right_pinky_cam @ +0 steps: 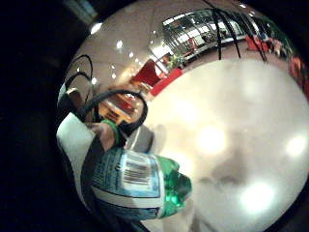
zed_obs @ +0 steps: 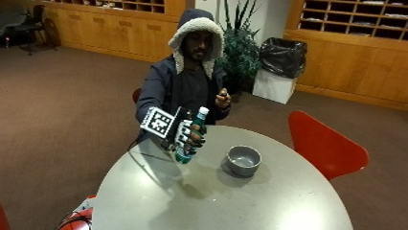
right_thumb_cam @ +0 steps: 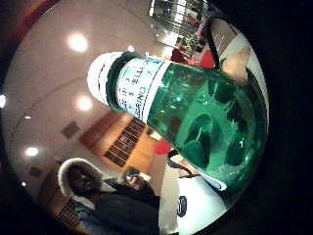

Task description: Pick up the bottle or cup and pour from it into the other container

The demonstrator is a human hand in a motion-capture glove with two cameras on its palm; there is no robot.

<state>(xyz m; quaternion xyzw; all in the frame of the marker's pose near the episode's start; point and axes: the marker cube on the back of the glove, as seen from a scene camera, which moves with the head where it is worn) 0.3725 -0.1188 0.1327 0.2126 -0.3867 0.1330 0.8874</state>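
In the outside view my gloved right hand grips a green plastic bottle with a white cap, held nearly upright above the round grey table. A grey bowl stands on the table a short way to the bottle's side, apart from it. The thumb side palm view is filled by the bottle, with its white cap and blue label in sight. The little finger side palm view shows the bottle's lower part with its barcode label, and the bowl beyond it on the table.
A red chair stands at the table's far right side. The person sits behind the table with the bare hand raised near the chest. A plant and a bagged bin stand behind.
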